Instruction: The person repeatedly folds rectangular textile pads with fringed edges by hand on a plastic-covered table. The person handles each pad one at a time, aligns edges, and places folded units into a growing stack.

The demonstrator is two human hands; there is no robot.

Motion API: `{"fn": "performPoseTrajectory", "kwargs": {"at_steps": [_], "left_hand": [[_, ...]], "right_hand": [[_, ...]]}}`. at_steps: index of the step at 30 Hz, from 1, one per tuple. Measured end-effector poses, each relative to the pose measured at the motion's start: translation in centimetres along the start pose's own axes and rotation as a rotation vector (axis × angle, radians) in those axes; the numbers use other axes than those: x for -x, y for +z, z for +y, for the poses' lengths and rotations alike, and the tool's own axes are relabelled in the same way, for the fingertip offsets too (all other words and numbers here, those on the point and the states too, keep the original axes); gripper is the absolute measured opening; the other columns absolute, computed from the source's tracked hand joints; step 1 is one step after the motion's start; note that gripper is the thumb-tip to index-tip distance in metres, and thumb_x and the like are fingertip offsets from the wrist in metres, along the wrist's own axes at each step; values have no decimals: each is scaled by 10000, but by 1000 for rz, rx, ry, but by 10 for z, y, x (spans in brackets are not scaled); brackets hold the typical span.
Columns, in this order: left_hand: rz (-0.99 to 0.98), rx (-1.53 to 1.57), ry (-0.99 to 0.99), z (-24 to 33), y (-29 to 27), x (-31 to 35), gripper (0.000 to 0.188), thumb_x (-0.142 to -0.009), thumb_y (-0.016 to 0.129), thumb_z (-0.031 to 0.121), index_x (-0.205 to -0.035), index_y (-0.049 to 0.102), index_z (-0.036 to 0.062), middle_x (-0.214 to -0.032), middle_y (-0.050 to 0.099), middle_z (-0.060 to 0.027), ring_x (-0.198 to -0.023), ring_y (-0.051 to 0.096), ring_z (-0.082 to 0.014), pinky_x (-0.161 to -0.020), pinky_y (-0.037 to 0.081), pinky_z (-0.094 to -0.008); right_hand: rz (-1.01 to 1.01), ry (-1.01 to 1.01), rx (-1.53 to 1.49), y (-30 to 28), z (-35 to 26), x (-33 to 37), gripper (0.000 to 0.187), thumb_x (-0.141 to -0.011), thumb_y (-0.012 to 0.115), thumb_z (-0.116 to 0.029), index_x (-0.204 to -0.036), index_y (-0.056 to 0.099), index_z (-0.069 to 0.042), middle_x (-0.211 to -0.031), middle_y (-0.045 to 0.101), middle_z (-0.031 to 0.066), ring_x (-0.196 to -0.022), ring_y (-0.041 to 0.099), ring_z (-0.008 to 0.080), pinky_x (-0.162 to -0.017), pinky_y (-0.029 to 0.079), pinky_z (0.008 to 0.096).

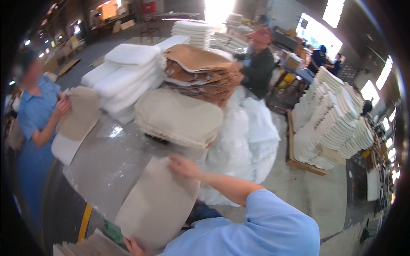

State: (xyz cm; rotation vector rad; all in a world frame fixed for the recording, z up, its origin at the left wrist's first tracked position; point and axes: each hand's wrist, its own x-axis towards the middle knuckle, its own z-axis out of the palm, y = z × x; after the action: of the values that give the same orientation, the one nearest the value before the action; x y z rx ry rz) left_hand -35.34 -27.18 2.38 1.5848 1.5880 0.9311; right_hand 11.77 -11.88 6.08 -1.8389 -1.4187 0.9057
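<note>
A beige fabric seat cover lies slanted across the near edge of the grey table. My right hand is closed on its far corner, with a bit of white showing at the fingertips. At the lower edge of the view my left hand grips the near end of the cover; part of this hand is cut off by the frame. Just beyond my right hand sits a stack of cream covers with frayed edges. Whether padding lies inside the cover I hold cannot be seen.
White foam pads and brown covers are piled at the back. Clear plastic wrapping bulges at the table's right. A co-worker at left holds another cover; a second stands behind the piles. Stacked white panels fill a pallet.
</note>
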Motion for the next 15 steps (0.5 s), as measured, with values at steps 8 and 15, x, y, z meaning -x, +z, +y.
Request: {"fn": "performPoseTrajectory", "kwargs": {"at_steps": [8, 15], "left_hand": [[-56, 515, -186, 75, 29, -9, 652, -1087, 666, 241, -1631, 369, 40, -1579, 487, -148, -1424, 515, -270, -1177, 437, -422], [-303, -48, 67, 91, 60, -1, 925, -829, 932, 181, -1594, 444, 2, -1494, 597, -160, -1346, 593, -236, -1122, 488, -372]], "right_hand": [[27, 7, -1053, -12, -36, -58, 647, -1172, 313, -549, -1543, 575, -88, -1574, 548, 91, -1389, 527, 223, -1193, 400, 375], [46, 59, -1250, 2, -36, -73, 618, -1150, 401, -519, -1616, 506, -127, -1659, 482, 64, -1456, 488, 223, -1221, 383, 375]]}}
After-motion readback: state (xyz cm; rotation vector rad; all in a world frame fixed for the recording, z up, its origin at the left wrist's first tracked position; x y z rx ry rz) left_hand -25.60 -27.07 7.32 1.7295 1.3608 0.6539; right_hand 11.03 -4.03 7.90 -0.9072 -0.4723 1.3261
